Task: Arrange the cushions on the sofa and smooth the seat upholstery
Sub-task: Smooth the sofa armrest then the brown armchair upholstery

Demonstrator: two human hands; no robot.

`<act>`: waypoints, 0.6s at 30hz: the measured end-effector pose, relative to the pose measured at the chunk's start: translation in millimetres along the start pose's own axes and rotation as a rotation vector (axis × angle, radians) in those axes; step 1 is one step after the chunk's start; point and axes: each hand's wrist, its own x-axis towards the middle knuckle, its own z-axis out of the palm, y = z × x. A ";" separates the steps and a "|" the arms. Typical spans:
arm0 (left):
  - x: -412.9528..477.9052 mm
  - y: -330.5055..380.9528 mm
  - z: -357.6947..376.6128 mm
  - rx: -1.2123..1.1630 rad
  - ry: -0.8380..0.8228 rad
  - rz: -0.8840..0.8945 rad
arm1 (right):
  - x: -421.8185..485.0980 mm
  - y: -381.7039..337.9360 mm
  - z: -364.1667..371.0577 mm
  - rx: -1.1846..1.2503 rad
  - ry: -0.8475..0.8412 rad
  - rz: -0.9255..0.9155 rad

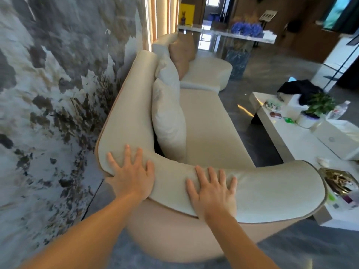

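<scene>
A cream sofa (pixel 206 121) with a curved padded armrest (pixel 272 189) runs away from me along the wall. My left hand (pixel 132 175) lies flat, fingers spread, on the armrest's near left corner. My right hand (pixel 213 189) lies flat on the armrest's top, a little to the right. Two white cushions lean against the backrest: a near one (pixel 169 121) and a farther one (pixel 169 72). Behind them stands a tan cushion (pixel 182 53). The seat upholstery is bare in front of the cushions.
A marbled wall (pixel 48 94) stands close on the left. A white coffee table (pixel 303 136) on the right carries a potted plant (pixel 318 105), a water bottle (pixel 338 109), dark cloth (pixel 299 88) and small items. Grey glossy floor lies between sofa and table.
</scene>
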 end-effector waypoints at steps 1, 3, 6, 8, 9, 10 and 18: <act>3.5 -1.1 0.0 -0.006 0.001 0.003 | 2.1 -2.7 -0.5 0.005 -0.005 0.005; 12.7 -3.5 -0.2 -0.001 0.011 0.005 | 8.0 -9.4 -0.5 0.006 -0.017 0.014; 32.2 -8.3 -0.3 0.015 0.016 0.012 | 21.1 -23.9 -0.2 -0.010 -0.004 0.019; 49.0 -12.7 0.6 0.018 0.026 0.021 | 32.7 -35.8 -0.5 -0.022 0.004 0.022; 58.5 -15.0 1.0 0.019 0.027 0.027 | 38.8 -41.9 -0.4 -0.024 0.010 0.025; 68.9 -17.6 1.8 0.019 0.026 0.031 | 44.7 -48.6 -0.2 -0.025 0.017 0.027; 165.0 -45.0 -5.3 -0.006 -0.023 0.068 | 107.8 -113.7 3.6 -0.010 -0.005 0.051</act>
